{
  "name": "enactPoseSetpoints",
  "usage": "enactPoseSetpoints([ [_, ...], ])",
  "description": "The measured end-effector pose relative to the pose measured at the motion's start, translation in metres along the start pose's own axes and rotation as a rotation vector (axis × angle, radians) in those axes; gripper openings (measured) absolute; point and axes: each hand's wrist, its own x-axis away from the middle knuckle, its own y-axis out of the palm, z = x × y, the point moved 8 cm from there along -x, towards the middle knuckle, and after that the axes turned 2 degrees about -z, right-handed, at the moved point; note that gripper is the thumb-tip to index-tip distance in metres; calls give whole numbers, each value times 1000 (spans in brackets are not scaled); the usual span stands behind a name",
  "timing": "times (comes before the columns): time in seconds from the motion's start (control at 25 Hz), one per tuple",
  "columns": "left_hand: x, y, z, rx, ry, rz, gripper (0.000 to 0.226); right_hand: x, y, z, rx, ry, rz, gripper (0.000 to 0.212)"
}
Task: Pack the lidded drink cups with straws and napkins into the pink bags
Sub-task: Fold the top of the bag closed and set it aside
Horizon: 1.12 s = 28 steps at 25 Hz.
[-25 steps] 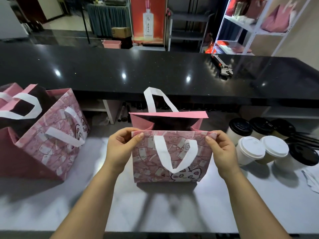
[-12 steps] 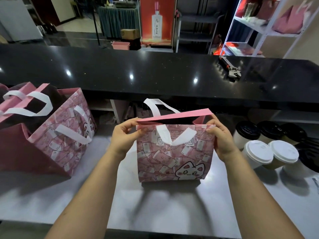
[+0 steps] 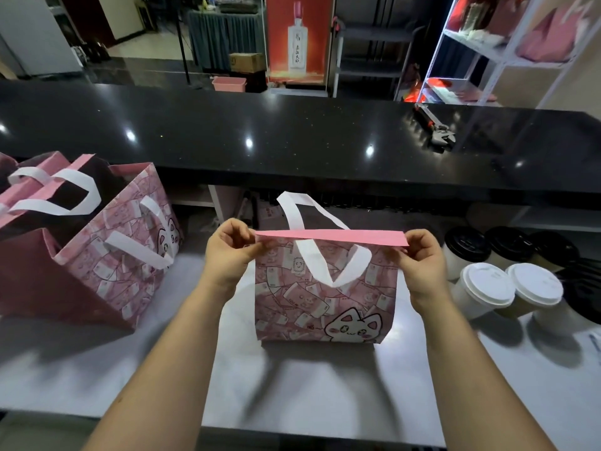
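Where the white worktop [image 3: 309,385] runs in front of me, I record one small pink bag [image 3: 325,301] standing upright at its centre, cat print facing the camera. The left hand [image 3: 227,252] pinches the left end of the bag's pink top rim [image 3: 331,237] between thumb and curled fingers. The right hand [image 3: 421,258] pinches the right end in the same manner. The rim shows as a thin flat strip, and I cannot see into the bag from this view. Its front handle [image 3: 335,265] droops against the printed panel, and the rear handle [image 3: 292,213] stands up behind the rim.

To the right of the bag, near the right hand but apart from it, two white-lidded cups [image 3: 487,284] stand side by side. Black-lidded cups [image 3: 466,244] stand in a row just behind them. Dark items at the far right edge are too blurred for me to identify.

To the left, well apart from the left hand, larger pink bags [image 3: 123,255] stand together, mouths open, white handles slack. Beyond the worktop runs a raised black counter [image 3: 260,131], with a wrench [image 3: 435,131] lying near its right end.
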Motion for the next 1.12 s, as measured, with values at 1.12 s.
enactPoseSetpoints([
  [1.12,31,111,33,-1230,674,-74,17,32,107,-56,1201,-647,-187,10],
])
